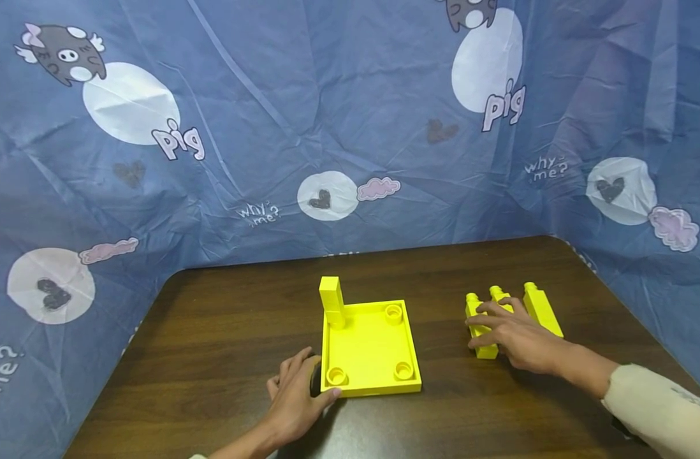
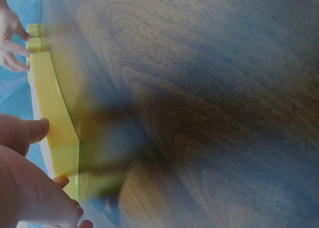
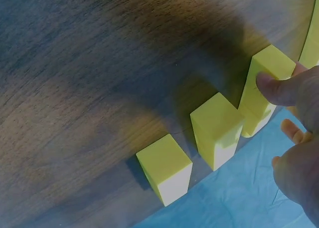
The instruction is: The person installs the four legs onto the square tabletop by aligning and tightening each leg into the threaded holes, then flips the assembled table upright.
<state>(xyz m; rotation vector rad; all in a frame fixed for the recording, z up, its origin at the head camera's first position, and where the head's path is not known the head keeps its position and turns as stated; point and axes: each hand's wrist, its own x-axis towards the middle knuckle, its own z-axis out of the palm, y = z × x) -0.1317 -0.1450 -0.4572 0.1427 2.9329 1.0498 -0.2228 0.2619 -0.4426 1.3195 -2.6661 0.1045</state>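
Note:
A square yellow tabletop [image 1: 373,347] with a raised rim lies with its inner side up, round sockets showing at three corners. At its far left corner a square yellow leg [image 1: 331,296] stands upright. My left hand [image 1: 297,398] holds the tabletop at its near left corner, thumb on the front edge and fingers along the left side. To the right, several loose yellow legs with round pegs lie side by side. My right hand [image 1: 525,338] grips the leftmost loose leg [image 3: 269,71], thumb against one face; its fingers partly cover the middle leg [image 3: 217,130].
The rightmost loose leg [image 1: 542,309] lies just beyond the right hand. Everything rests on a dark brown wooden table [image 1: 229,331]. A blue patterned cloth [image 1: 350,127] hangs behind the table and along its sides.

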